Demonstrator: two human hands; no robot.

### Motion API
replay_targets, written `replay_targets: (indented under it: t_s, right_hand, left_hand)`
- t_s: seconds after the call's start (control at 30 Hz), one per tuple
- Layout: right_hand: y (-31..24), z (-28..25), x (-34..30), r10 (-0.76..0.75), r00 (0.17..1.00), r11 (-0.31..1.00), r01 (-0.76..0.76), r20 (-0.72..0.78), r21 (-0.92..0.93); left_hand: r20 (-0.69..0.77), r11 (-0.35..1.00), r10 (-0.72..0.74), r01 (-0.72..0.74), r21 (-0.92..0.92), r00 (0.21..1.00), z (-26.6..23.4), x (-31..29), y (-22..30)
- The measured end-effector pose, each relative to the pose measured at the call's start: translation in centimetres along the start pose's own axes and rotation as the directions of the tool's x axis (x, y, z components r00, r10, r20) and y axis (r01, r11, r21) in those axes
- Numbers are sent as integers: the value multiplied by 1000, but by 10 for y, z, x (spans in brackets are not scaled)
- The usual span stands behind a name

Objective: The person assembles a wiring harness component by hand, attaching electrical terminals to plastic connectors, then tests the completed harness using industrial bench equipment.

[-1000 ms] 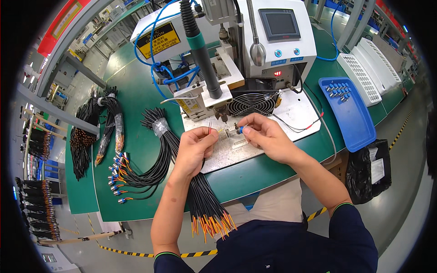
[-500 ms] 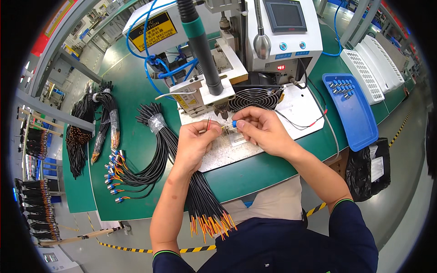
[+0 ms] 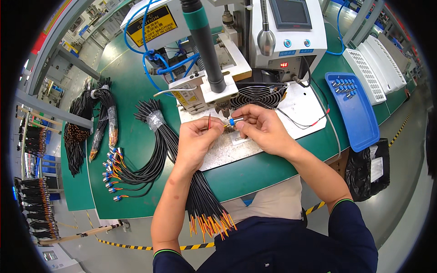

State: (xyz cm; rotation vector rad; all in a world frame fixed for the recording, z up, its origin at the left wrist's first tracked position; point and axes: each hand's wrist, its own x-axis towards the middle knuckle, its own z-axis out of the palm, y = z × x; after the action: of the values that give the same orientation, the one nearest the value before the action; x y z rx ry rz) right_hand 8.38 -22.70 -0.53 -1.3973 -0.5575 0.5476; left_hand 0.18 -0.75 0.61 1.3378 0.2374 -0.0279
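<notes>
Just under the tip of a bench soldering machine (image 3: 223, 107), my two hands nearly meet. My left hand (image 3: 195, 139) is closed, pinching thin wires; a red wire (image 3: 209, 120) sticks up past its fingers. Between thumb and fingers of my right hand (image 3: 268, 132) is a small blue-and-silver connector (image 3: 233, 122), held sideways. A yellowish wire end appears to meet the connector; fingers partly hide the joint. Left of my left forearm lies a bundle of black cables (image 3: 164, 136), its stripped orange-yellow ends hanging over the table edge. Several cables there end in blue-and-silver connectors (image 3: 111, 175).
A blue tray (image 3: 359, 123) with several connectors stands at the right, beside white perforated racks (image 3: 364, 75). More black cable bundles (image 3: 104, 107) lie at the far left of the green table (image 3: 136, 204). A round fan (image 3: 258, 96) sits behind my right hand.
My right hand has brought the connector slightly left, against the wire end at my left fingertips. More of its silver part shows now. The red wire stands more upright.
</notes>
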Motion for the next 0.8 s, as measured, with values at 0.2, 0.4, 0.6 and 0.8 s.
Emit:
replay_targets:
  t_s: [0.2, 0.4, 0.6, 0.8]
  right_hand:
    - [1, 1, 0, -4, 1000, 1000, 4, 0, -22]
    - [3, 2, 1, -14, 1000, 1000, 14, -5, -19]
    - [3, 3, 0, -32, 999, 998, 31, -11, -45]
    - [4, 2, 0, -46, 999, 997, 45, -16, -63]
  left_hand:
    - [7, 1000, 2, -2, 11, 1000, 0, 1, -2]
    - [-1, 999, 7, -7, 43, 1000, 0, 3, -3]
    - [-11, 997, 33, -32, 69, 999, 3, 3, -4]
    - [-28, 997, 30, -28, 69, 999, 4, 3, -6]
